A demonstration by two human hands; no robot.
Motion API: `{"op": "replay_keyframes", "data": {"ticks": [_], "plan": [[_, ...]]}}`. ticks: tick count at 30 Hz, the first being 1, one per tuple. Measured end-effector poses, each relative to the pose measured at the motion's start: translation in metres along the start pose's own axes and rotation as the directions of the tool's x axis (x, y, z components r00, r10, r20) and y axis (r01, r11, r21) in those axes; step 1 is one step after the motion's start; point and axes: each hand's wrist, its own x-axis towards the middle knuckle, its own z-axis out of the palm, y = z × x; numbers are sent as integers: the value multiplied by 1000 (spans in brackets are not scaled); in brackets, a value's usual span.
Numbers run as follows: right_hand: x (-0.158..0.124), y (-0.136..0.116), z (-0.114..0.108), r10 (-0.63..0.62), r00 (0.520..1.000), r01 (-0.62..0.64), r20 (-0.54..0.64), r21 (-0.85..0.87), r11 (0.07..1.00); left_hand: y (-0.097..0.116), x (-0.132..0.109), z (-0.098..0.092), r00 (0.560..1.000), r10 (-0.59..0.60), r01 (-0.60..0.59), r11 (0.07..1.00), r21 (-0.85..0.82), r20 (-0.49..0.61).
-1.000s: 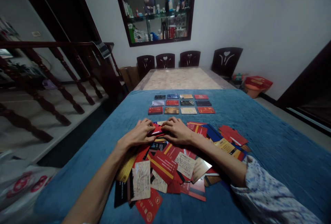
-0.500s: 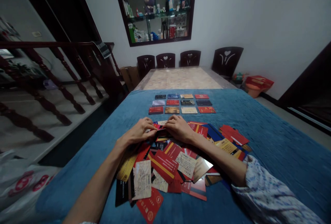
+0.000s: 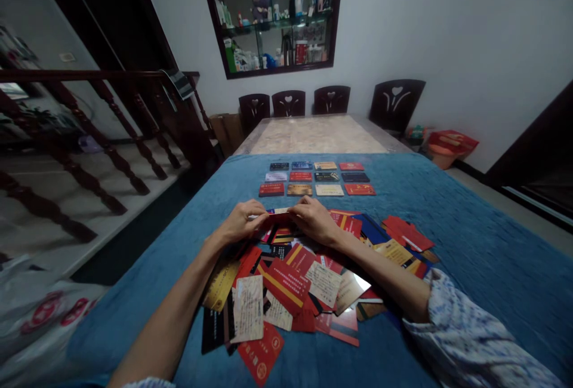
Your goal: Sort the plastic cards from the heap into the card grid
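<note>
Between my left hand point(image 3: 245, 219) and my right hand point(image 3: 313, 218) a dark red card point(image 3: 280, 217) is held by its two ends, tilted so its face shows only narrowly. Both hands are closed, fingers pinching at the card's edges. Beneath and in front of them spreads a loose heap of plastic cards, among them a red card with a yellow stripe point(image 3: 286, 285), a cream card with print point(image 3: 248, 307) and a gold card point(image 3: 221, 283). Beyond the hands, cards lie in three neat rows, including a red card point(image 3: 271, 189) and a cream card point(image 3: 329, 190).
A blue cloth point(image 3: 474, 268) covers the near part of the table; its far end is a bare pale tabletop point(image 3: 313, 134). Dark chairs point(image 3: 331, 100) stand behind it. To the left are a wooden railing point(image 3: 107, 116) and a white plastic bag point(image 3: 49, 322).
The card between my hands has tipped up, so more of its red face shows, and my fingers have shifted slightly on it. The heap and the rows look unchanged.
</note>
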Motion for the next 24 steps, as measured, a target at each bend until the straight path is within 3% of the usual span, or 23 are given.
{"op": "replay_keyframes", "data": {"ticks": [9, 17, 24], "plan": [[0, -5, -5, 102, 995, -102, 5, -2, 995, 0, -1, 4, 996, -79, 80, 996, 35, -28], [-2, 0, 3, 58, 998, -59, -24, -44, 997, 2, -1, 9, 994, -105, 106, 993, 54, -22], [-2, -2, 0, 45, 997, -38, 68, -104, 994, -1, -2, 17, 991, -128, 131, 986, 107, -39]]}}
